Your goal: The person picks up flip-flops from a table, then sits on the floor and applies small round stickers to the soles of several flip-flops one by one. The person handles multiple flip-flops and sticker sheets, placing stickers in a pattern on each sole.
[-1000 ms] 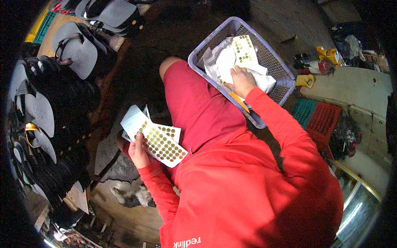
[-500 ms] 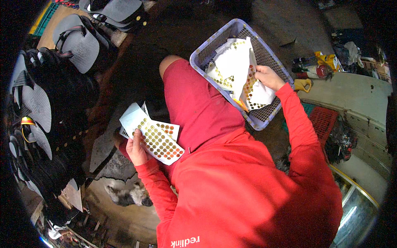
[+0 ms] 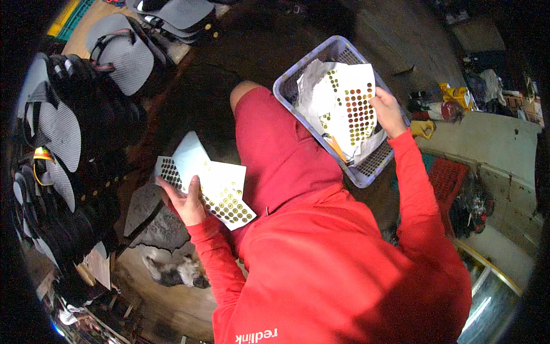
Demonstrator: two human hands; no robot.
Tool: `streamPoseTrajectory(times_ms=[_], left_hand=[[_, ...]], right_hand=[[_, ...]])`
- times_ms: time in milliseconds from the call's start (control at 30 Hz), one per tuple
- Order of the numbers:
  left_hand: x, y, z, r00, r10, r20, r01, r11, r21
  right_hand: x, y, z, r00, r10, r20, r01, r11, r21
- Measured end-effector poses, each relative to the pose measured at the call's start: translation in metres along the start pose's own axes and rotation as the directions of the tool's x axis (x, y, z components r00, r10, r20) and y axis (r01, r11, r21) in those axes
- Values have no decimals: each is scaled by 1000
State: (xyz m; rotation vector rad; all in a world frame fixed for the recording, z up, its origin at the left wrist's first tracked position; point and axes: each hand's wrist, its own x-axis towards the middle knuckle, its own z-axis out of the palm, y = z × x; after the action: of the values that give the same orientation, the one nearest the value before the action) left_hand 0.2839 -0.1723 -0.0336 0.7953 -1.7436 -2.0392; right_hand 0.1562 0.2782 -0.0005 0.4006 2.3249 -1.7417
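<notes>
My left hand [image 3: 186, 200], above my thigh at left, grips several overlapping sticker sheets [image 3: 226, 175], white with rows of round gold dots and a pale blank flap. Its thumb lies on top and the fingers go underneath. To the right, my right hand [image 3: 389, 114] pinches the edge of another sticker sheet [image 3: 360, 114], which has round gold and reddish dots. That sheet is over a purple plastic basket [image 3: 363, 179] holding crumpled white paper with similar dots. An orange strip [image 3: 338, 149] pokes out among the papers.
Stacks of grey-soled flip-flops [image 3: 63, 132] line the left side, with more flip-flops [image 3: 129, 63] on a board behind. A furry grey-and-white animal [image 3: 172, 269] lies on the floor. At right are a red crate [image 3: 444, 183] and a pale panel [image 3: 487, 143].
My right hand has lifted the sheet, so its dotted face now shows. In my left hand the sheets have shifted and fanned out, with the pale flap higher.
</notes>
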Motion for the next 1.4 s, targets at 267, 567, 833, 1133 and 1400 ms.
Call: streamPoseTrajectory(times_ms=[267, 567, 833, 1133, 1400], left_hand=[[-1, 27, 18, 842, -199, 501, 119, 975, 187], [-30, 40, 12, 972, -112, 205, 170, 942, -290], [-48, 58, -50, 979, -202, 24, 198, 914, -354], [-59, 56, -104, 977, -30, -211, 54, 993, 109], [-59, 51, -135, 914, -253, -318, 368, 847, 384]], right_hand=[[-51, -98, 135, 783, -96, 615, -161, 923, 349], [-70, -126, 264, 551, -14, 834, 10, 1000, 10], [-91, -129, 338, -92, -689, 719, 932, 194, 305], [-121, -122, 399, -305, -594, 745, 930, -19, 366], [-132, -105, 442, -196, -591, 783, 835, 318, 449]])
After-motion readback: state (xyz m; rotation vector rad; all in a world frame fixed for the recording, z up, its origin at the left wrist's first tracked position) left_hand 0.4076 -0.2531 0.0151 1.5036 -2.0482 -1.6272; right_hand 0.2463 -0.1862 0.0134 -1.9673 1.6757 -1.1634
